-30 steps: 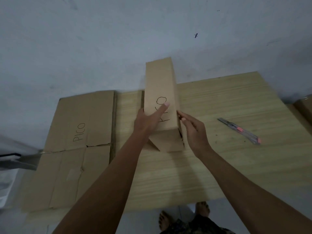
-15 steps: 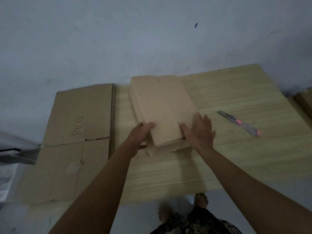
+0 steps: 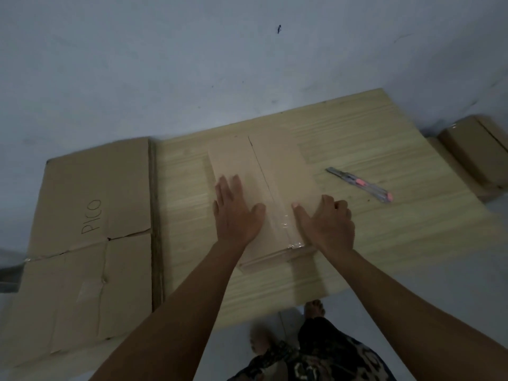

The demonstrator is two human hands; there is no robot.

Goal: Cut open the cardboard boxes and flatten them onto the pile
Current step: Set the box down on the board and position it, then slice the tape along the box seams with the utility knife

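Box (image 3: 277, 171) lying flat near the middle of the wooden table (image 3: 384, 243), under both hands. Left hand (image 3: 236, 213), fingers straight and together, presses palm-down on the box's left panel. Right hand (image 3: 327, 224) rests at the box's right edge, thumb stretched across the top, fingers curled over the side. Plain brown cardboard, rectangular, with a central seam carrying glossy clear tape at the near end. Pile (image 3: 88, 229) of flattened cardboard, marked "PICO", lies left; knife (image 3: 360, 184) lies right, apart from the box.
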